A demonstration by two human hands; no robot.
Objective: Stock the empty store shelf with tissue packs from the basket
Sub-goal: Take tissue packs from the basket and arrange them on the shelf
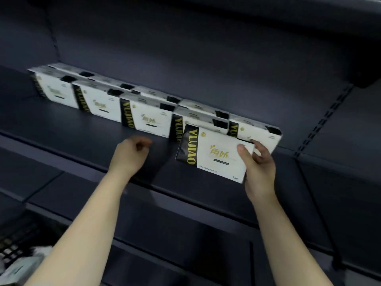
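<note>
A white tissue pack (214, 155) with a black "YUJIAO" side band is held by its right end in my right hand (257, 168), just in front of the packs standing at the right of the dark shelf (72, 129). Several matching packs (148, 116) stand in two rows along the back of that shelf. My left hand (132, 153) hovers over the shelf's front edge with its fingers curled and nothing in it. The dark wire basket (18, 244) shows at the bottom left with pale packs inside.
An upper shelf (268, 27) overhangs the row. A slotted upright (321, 120) stands at the right, with another shelf bay beyond it. A lower shelf (185, 234) runs beneath my arms.
</note>
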